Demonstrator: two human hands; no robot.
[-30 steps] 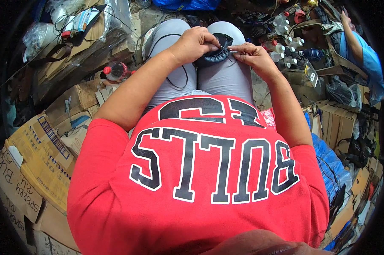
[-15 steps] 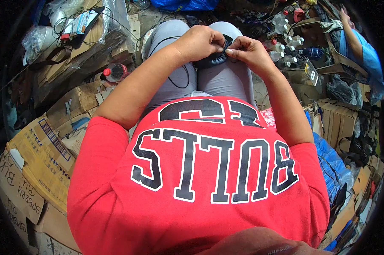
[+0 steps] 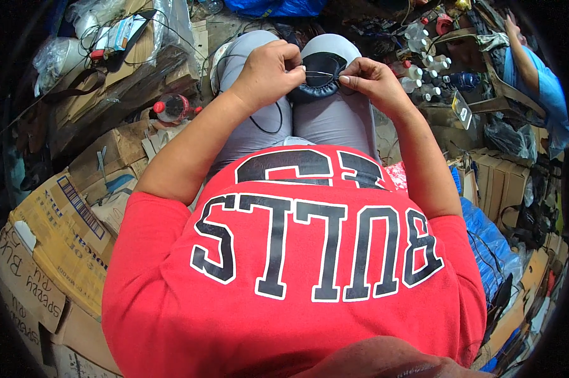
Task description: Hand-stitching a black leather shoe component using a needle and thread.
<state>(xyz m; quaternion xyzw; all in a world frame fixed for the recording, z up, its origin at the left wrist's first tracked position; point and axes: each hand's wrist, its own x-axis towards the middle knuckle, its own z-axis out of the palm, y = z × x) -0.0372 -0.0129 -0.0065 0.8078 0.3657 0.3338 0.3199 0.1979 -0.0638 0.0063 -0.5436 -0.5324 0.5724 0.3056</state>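
On my right thigh lies a black, shiny rounded piece (image 3: 315, 90) with a puckered rim, like the toe of a shoe; I cannot make out exactly what it is. Above its dark hollow, a thin pale thread (image 3: 321, 73) runs taut from hand to hand. My left hand (image 3: 267, 70) is closed on the thread's left end, its thumb against the curled fingers. My right hand (image 3: 374, 80) pinches the other end by the piece's right edge. Whether a needle is there is too small to tell. A black cord (image 3: 269, 131) lies looped over my left thigh.
A red-capped bottle (image 3: 171, 108) lies to the left, near stacked cardboard (image 3: 70, 205). Several small clear bottles (image 3: 431, 92) stand at the right. A person in blue (image 3: 545, 85) is at the far right. Blue plastic sheeting (image 3: 486, 239) lies beside my right arm.
My left hand has moved left, away from the right hand, and the thread now shows stretched between them. More of the black piece is uncovered. My right hand has shifted slightly.
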